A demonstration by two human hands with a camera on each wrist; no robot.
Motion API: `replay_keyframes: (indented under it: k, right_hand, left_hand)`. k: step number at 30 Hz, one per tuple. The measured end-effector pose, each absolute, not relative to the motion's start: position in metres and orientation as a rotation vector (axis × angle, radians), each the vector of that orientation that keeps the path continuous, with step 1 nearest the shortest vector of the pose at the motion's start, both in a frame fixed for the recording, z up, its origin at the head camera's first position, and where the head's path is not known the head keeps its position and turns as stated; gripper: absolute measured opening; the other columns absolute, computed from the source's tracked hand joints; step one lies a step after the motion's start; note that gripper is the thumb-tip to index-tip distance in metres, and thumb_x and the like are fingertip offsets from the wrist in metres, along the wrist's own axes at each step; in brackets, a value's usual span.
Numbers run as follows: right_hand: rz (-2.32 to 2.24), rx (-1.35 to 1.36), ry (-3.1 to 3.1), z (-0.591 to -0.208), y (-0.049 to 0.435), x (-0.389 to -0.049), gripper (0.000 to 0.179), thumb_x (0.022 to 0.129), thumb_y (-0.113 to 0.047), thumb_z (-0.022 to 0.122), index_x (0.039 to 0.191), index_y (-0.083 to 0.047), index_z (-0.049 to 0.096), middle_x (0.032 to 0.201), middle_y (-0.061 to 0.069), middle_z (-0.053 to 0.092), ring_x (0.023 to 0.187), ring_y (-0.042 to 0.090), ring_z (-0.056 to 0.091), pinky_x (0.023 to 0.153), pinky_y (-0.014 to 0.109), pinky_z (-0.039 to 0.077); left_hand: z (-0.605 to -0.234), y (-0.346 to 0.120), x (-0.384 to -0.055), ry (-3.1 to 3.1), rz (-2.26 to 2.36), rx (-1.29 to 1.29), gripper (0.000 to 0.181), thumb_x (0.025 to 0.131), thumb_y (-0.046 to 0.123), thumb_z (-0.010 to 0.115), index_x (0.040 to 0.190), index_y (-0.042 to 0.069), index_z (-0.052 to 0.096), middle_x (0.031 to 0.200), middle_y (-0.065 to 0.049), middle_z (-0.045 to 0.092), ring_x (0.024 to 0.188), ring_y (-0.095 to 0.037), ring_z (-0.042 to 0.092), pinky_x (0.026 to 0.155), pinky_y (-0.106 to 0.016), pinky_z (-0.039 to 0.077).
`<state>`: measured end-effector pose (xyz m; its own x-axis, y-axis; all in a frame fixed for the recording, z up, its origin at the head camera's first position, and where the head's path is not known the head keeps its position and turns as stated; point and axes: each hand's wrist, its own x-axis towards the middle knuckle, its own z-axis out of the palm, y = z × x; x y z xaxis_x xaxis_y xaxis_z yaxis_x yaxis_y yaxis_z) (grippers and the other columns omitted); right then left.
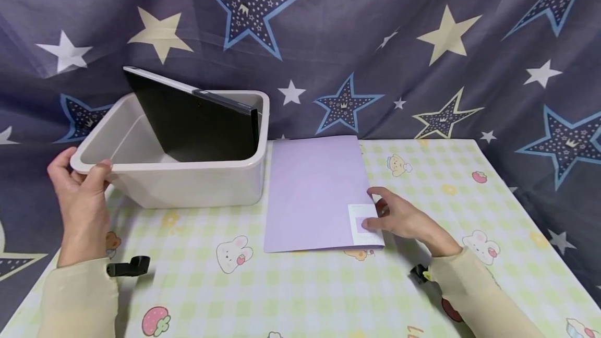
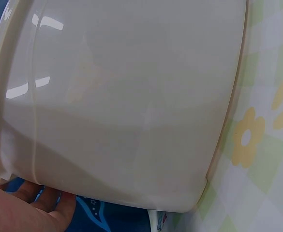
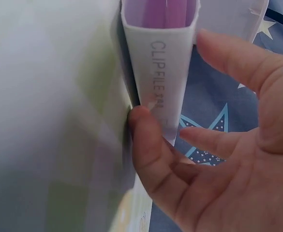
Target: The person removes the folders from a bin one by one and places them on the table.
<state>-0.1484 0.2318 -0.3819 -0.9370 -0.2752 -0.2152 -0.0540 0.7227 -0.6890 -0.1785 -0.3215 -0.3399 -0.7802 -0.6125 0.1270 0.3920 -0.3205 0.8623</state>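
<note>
A light purple clip file lies flat on the table, a white label near its lower right corner. My right hand holds its right edge, the thumb over the label. In the right wrist view a fingertip tucks under the white spine, printed "CLIP FILE". My left hand grips the front left corner of a whitish plastic bin, thumb on the rim and fingers beneath it. Inside the bin leans a flat black folder-like thing with a grey edge, rising above the rim; its exact kind is unclear.
Under everything is a green-and-white checked tablecloth with cartoon prints. Behind the table hangs a dark curtain patterned with stars. The bin stands at the back left, close beside the clip file. A black wrist mount sticks out from the left sleeve.
</note>
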Motion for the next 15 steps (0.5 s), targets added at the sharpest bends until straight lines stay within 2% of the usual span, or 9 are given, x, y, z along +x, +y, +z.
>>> replay_keyframes:
  k: [8,15]
  right_hand:
    - [-1.115,-0.209,2.692,-0.3796,0.233,-0.1495,0.066,0.089,-0.034,0.066,0.14,-0.003,0.039,0.118,0.019,0.056,0.1,0.029,0.057,0.08,0.039,0.047]
    - [-1.306,-0.248,2.818,-0.3812,0.2318,-0.1506,0.047,0.09,-0.025,0.066,0.129,-0.002,0.053,0.115,0.018,0.061,0.092,0.027,0.061,0.077,0.037,0.049]
  left_hand:
    - [-0.339,-0.3216,-0.1791,-1.286,-2.127,0.311,0.062,0.077,-0.015,0.061,0.128,0.016,0.041,0.121,-0.013,0.054,0.101,-0.02,0.054,0.065,-0.021,0.048]
    - [-0.3393,-0.3214,-0.1788,-1.302,-2.124,0.326,0.063,0.078,-0.014,0.062,0.128,0.016,0.041,0.121,-0.012,0.054,0.103,-0.02,0.054,0.066,-0.02,0.048]
